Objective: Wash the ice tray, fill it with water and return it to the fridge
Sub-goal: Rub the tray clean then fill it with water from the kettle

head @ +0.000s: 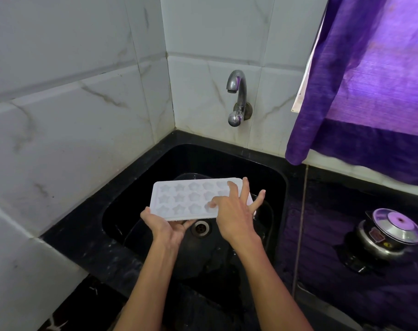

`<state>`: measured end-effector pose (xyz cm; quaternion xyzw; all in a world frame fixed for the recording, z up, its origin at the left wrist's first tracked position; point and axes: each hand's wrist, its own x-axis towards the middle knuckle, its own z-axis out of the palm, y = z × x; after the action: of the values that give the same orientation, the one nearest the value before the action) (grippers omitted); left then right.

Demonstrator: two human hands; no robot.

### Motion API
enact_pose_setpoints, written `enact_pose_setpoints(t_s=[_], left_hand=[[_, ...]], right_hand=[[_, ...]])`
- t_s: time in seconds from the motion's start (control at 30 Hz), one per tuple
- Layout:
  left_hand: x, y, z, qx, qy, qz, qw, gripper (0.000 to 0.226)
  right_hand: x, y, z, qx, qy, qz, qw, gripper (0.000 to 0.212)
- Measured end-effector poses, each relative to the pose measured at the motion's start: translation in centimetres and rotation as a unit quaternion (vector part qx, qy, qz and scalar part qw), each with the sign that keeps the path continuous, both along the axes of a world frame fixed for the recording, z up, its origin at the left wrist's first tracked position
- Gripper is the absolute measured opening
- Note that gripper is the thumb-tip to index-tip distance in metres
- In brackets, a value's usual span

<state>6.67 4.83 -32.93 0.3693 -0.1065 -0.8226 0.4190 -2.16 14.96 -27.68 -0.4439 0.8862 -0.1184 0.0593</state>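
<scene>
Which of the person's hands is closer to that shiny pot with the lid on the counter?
The right hand. It lies on the ice tray's near-pot end; the left hand holds the far end, further from the pot.

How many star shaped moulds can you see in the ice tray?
About 11 show in the ice tray: 5 along the far row, 3 to 4 in the middle, 3 near. The right hand hides more.

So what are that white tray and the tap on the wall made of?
The ice tray looks like matte white plastic: thin, evenly coloured, with moulded star-shaped cups. The tap looks like polished metal, probably chromed or steel, judging by its bright reflections, though its surface seems dulled in patches.
</scene>
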Motion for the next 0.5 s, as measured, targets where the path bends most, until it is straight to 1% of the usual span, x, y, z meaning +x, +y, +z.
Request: enact_pose_setpoints(t_s=[0.13, 0.27, 0.4, 0.5], left_hand=[[0.35, -0.01, 0.03, 0.001, -0.001, 0.005, 1.0, 0.062], [0.21, 0.09, 0.17, 0.005, -0.001, 0.005, 1.0, 0.06], [-0.28, 0.17, 0.66, 0.006, -0.001, -0.001, 1.0, 0.06], [-0.45, 0.1, 0.87, 0.005, -0.001, -0.003, 1.0, 0.06]], right_hand=[[0.52, 0.06, -0.11, 0.029, -0.002, 0.024, 0.999, 0.061], [0.33, 0.06, 0.34, 0.041, -0.005, 0.017, 0.999, 0.056], [0.59, -0.16, 0.51, 0.049, 0.014, 0.017, 0.999, 0.048], [0.34, -0.09, 0.56, 0.046, 0.014, 0.018, 0.999, 0.051]])
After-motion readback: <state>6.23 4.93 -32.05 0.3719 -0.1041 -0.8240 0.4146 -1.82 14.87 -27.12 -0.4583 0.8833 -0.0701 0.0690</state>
